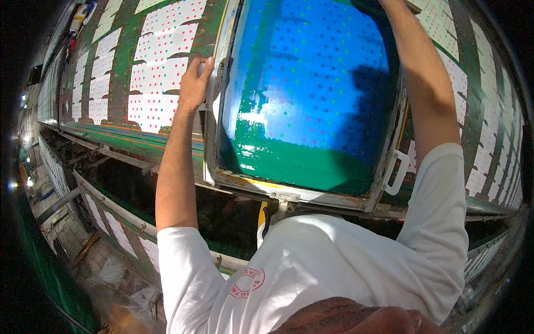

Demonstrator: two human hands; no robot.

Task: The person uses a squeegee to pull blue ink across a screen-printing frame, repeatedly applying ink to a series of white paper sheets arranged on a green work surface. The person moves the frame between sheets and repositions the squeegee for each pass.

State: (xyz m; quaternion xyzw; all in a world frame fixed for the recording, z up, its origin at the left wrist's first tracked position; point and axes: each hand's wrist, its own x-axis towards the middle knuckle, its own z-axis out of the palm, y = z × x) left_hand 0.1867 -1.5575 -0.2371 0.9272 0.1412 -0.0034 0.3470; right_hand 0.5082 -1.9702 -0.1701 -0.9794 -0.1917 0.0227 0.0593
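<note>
A screen-printing frame (250,182) lies in front of me, its mesh (311,83) showing blue with rows of dots and a wet green band of ink (295,161) along the near end. On its left side my left hand (196,83) is closed round a white handle (213,89), thumb upward. My right forearm (425,83) reaches over the frame's right side to the far end; the hand itself is cut off by the upper edge. A dark shape (368,6) shows beside that wrist, too cropped to name.
White sheets with red and green dots (158,75) lie in rows on the long green table (122,133), left and right of the frame. A second white handle (396,173) sticks out at the frame's near right. Another table with sheets (119,228) stands lower left.
</note>
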